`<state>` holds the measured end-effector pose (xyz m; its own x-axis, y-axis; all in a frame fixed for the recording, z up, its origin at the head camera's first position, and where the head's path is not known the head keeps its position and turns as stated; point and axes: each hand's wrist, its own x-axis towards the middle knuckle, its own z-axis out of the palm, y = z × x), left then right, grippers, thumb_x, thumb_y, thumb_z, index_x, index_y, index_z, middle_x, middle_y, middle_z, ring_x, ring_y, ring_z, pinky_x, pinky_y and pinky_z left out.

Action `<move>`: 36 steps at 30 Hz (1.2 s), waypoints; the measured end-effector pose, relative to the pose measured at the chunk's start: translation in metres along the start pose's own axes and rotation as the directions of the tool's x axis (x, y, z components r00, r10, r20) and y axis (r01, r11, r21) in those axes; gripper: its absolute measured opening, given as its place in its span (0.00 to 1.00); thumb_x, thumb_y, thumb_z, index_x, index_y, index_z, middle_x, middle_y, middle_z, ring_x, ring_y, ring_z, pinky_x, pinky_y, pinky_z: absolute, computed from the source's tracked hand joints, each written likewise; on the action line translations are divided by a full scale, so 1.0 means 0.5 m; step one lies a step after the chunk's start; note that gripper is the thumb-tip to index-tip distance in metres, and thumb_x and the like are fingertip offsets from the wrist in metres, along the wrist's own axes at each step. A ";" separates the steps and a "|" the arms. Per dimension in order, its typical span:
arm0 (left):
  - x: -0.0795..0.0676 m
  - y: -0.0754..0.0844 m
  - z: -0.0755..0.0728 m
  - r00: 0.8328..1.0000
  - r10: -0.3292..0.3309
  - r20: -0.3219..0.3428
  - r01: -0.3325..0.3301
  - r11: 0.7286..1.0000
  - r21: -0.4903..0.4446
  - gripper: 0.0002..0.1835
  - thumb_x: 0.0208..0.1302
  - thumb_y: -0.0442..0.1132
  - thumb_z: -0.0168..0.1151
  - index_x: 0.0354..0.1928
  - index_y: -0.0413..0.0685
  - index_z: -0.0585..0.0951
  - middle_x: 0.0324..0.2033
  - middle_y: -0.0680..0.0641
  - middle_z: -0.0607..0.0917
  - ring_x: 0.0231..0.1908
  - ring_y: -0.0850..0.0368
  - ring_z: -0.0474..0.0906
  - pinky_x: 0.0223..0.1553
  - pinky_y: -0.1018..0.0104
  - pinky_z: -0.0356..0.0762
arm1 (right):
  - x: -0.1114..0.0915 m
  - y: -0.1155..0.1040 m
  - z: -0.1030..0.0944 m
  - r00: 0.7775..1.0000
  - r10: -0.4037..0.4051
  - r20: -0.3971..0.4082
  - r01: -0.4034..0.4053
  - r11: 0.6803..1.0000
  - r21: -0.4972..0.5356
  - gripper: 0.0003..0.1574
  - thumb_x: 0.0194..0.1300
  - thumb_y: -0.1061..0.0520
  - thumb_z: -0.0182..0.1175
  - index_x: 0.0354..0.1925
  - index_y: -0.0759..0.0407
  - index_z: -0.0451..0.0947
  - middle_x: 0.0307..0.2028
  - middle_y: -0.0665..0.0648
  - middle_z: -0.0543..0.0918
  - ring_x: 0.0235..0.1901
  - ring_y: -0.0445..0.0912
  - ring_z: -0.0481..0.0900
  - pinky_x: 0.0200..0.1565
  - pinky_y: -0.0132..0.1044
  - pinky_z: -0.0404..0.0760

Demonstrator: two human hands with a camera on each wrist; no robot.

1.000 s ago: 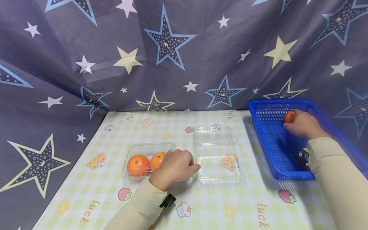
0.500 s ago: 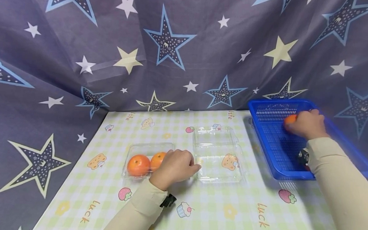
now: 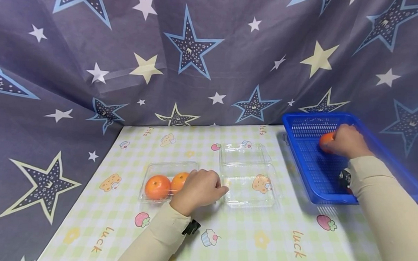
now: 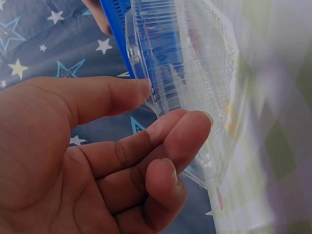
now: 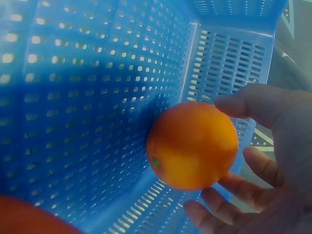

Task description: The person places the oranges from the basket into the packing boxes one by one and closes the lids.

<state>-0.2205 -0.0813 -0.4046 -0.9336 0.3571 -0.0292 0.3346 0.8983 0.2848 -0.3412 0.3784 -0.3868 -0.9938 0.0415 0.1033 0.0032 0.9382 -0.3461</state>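
My right hand [image 3: 348, 141] reaches into the blue basket [image 3: 302, 182] at the right. Its thumb and fingers close around the sides of an orange [image 5: 192, 146], whose small green stem spot faces the lower left in the right wrist view. My left hand [image 3: 200, 189] stays low between two clear plastic boxes, fingers loosely curled. In the left wrist view its thumb tip lies at the rim of the lidded box standing open [image 4: 180, 53], and the fingertips overlap that box. Two oranges [image 3: 157, 187] sit in the other clear box [image 3: 169, 166], the second partly behind my left hand.
A red-orange round thing [image 5: 34, 219] shows at the corner of the right wrist view, close to the basket's mesh. The checked tablecloth [image 3: 252, 255] covers the table. A star-patterned curtain [image 3: 207, 28] hangs right behind the table and basket.
The orange in the basket has shifted slightly toward me and to the left, and more of it shows beside my right hand. The left hand and both boxes have kept their places.
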 end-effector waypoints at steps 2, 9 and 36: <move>0.000 0.000 0.000 1.000 -0.003 0.003 0.003 1.000 0.000 0.31 0.68 0.58 0.64 0.08 0.57 0.71 0.06 0.60 0.61 0.17 0.58 0.64 0.39 0.58 0.62 | -0.002 0.001 0.000 1.000 0.028 0.005 -0.028 1.000 0.007 0.45 0.56 0.41 0.73 0.46 0.81 0.69 0.43 0.81 0.71 0.39 0.73 0.73 0.41 0.67 0.75; -0.002 0.002 -0.002 1.000 -0.006 0.007 0.006 1.000 -0.006 0.31 0.68 0.58 0.64 0.08 0.56 0.70 0.06 0.60 0.60 0.17 0.57 0.64 0.39 0.58 0.61 | -0.009 0.009 0.000 0.992 0.014 0.125 -0.009 0.999 -0.040 0.58 0.53 0.28 0.73 0.53 0.79 0.71 0.45 0.81 0.75 0.41 0.74 0.74 0.41 0.67 0.74; 0.000 0.002 -0.002 1.000 -0.011 0.017 0.011 1.000 -0.007 0.28 0.68 0.58 0.64 0.10 0.58 0.75 0.08 0.59 0.68 0.19 0.58 0.69 0.42 0.56 0.64 | 0.006 0.002 0.017 0.971 -0.114 0.210 0.119 0.993 -0.012 0.51 0.51 0.34 0.78 0.49 0.75 0.71 0.37 0.69 0.81 0.36 0.61 0.77 0.41 0.55 0.76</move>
<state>-0.2205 -0.0807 -0.4033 -0.9349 0.3516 -0.0486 0.3234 0.9002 0.2915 -0.3450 0.3766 -0.3946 -0.9887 -0.1392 -0.0563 -0.1142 0.9404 -0.3203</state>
